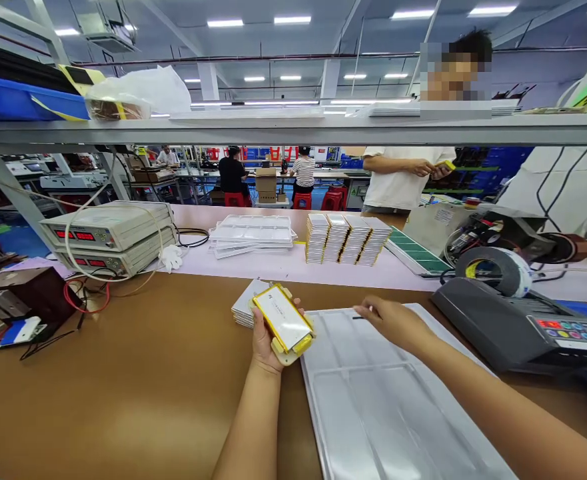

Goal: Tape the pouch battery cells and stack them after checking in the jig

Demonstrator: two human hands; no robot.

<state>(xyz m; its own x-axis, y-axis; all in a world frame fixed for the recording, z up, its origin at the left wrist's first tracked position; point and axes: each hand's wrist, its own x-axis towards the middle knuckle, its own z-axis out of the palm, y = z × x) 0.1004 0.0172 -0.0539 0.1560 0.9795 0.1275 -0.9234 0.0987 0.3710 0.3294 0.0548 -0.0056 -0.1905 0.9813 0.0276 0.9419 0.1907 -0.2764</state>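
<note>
My left hand [267,345] is wrapped round a flat white battery pack [284,317] with yellow edges, tilted up toward me. A pale plate shows beneath the pack at its lower edge. Just behind it, a small stack of flat white pieces [246,305] sits on the brown table. My right hand [393,325] is over the far part of a white plastic tray [343,387], fingers pinched together. A thin dark strip [358,318] shows at its fingertips. The tray has shallow compartments and lies to the right of the battery pack.
Stacked battery packs [346,239] and white trays [253,232] stand at the back. Two metering boxes [113,233] with cables are at left. A tape dispenser [513,327] borders the right side. A shelf [273,133] crosses overhead; a co-worker [398,177] stands beyond, holding a yellow-edged item.
</note>
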